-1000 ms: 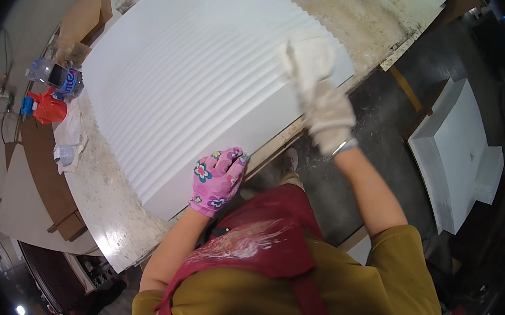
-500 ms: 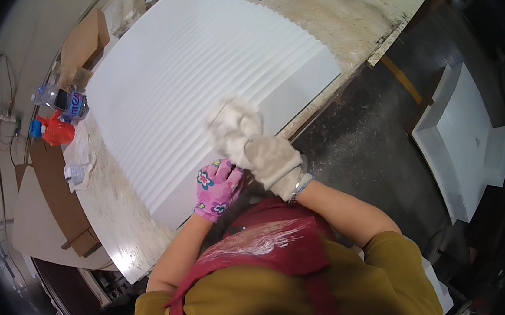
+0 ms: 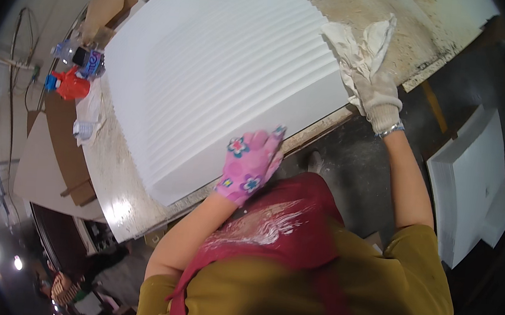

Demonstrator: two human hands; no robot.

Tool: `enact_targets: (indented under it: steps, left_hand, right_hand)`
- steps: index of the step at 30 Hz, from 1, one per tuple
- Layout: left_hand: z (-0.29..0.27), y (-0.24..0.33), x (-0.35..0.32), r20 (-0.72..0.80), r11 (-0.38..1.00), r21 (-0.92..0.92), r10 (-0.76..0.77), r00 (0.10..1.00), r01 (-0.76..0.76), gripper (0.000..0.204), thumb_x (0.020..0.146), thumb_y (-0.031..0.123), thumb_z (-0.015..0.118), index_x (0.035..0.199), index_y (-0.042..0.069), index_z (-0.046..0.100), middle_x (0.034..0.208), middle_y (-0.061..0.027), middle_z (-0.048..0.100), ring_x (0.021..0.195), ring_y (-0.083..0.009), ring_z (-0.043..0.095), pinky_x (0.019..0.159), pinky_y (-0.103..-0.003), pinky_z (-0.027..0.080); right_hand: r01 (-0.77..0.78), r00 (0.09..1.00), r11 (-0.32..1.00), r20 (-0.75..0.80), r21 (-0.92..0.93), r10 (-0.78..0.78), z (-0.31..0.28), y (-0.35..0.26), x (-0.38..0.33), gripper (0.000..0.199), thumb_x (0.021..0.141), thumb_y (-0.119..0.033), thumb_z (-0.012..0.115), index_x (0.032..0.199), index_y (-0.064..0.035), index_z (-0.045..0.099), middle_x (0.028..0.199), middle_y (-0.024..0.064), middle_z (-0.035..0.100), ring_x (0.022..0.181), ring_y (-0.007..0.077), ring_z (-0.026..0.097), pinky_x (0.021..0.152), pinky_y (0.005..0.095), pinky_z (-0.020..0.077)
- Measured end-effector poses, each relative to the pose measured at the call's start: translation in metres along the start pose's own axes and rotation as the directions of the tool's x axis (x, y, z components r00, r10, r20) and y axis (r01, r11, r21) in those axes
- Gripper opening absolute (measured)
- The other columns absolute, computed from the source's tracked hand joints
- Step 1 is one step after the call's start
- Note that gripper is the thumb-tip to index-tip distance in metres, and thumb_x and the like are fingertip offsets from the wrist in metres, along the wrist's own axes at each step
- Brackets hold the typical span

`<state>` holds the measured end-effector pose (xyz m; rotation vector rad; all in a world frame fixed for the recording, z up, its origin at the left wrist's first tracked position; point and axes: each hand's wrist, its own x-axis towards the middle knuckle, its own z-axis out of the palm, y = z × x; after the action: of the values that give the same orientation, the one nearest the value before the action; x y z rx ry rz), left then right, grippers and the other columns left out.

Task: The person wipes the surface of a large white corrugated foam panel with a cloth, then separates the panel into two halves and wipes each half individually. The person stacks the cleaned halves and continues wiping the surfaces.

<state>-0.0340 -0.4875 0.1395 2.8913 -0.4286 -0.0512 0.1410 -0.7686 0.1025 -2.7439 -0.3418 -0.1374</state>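
A wide fan of overlapping white sheets (image 3: 231, 64) covers much of the worktable, its stepped ridges running across it. My left hand (image 3: 248, 166), in a pink flowered glove, is at the near edge of the frontmost sheet. Its fingers are stretched out and it holds nothing I can see. Over at the right corner of the sheets, my right hand (image 3: 377, 96) wears a cream knit glove. It is closed on a crumpled white cloth (image 3: 360, 49), whose loose ends spread over the sheet ends and tabletop.
A clear bottle (image 3: 85, 59) and a red spray bottle (image 3: 72, 84) stand along the table's left side, near brown cardboard (image 3: 110, 4). To the right, low down, is a stack of white panels (image 3: 472, 178). A person (image 3: 63, 288) is far off at lower left.
My right hand has swung away from my left, out to the right corner with the cloth. My left hand has moved slightly right along the near edge, fingers straighter. The view has shifted.
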Motion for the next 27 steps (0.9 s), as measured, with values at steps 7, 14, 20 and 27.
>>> enact_targets:
  steps: [7, 14, 20, 27]
  left_hand:
    - [-0.011, 0.026, 0.031, 0.091, 0.997, 0.024, -0.076, 0.993, 0.074, 0.060, 0.090, 0.035, 0.069, 0.146, 0.016, 0.053, 0.103, -0.0080, 0.060, 0.091, -0.0285, 0.059, 0.076, -0.043, 0.049]
    - [-0.003, 0.030, 0.034, 0.072, 0.998, 0.024, -0.055, 0.996, 0.053, 0.065, 0.091, 0.035, 0.068, 0.150, 0.014, 0.050, 0.107, -0.0097, 0.061, 0.093, -0.0295, 0.059, 0.078, -0.043, 0.049]
    - [-0.008, 0.040, 0.039, 0.163, 0.990, -0.002, -0.139, 0.977, 0.141, 0.063, 0.092, 0.036, 0.067, 0.148, 0.012, 0.051, 0.108, -0.0100, 0.061, 0.098, -0.0296, 0.060, 0.077, -0.044, 0.050]
    - [0.014, 0.025, -0.008, -0.109, 0.989, 0.146, -0.012, 0.994, 0.028, 0.052, 0.092, 0.031, 0.065, 0.141, 0.017, 0.060, 0.134, -0.0065, 0.061, 0.123, -0.0224, 0.055, 0.104, -0.043, 0.043]
  right_hand:
    - [0.076, 0.996, 0.997, -0.040, 0.007, -0.076, 0.004, 0.024, 0.000, 0.049, 0.086, -0.039, 0.071, 0.111, 0.0029, 0.064, 0.112, 0.0288, 0.062, 0.106, 0.0475, 0.060, 0.092, 0.0532, 0.0491]
    - [0.159, 0.987, 0.986, 0.006, 0.047, -0.160, -0.012, 0.011, 0.006, 0.047, 0.086, -0.033, 0.071, 0.115, 0.0031, 0.066, 0.103, 0.0265, 0.065, 0.098, 0.0461, 0.062, 0.086, 0.0537, 0.0500]
    - [0.100, 0.995, 0.982, -0.028, 0.161, -0.097, -0.006, 0.020, 0.007, 0.042, 0.086, -0.031, 0.071, 0.111, 0.0024, 0.068, 0.101, 0.0259, 0.066, 0.094, 0.0468, 0.063, 0.084, 0.0534, 0.0502]
    - [0.668, 0.705, 0.714, -0.130, -0.208, -0.697, -0.025, 0.053, 0.013, 0.040, 0.081, -0.013, 0.072, 0.120, -0.0189, 0.074, 0.092, 0.0177, 0.063, 0.085, 0.0377, 0.061, 0.077, 0.0496, 0.0522]
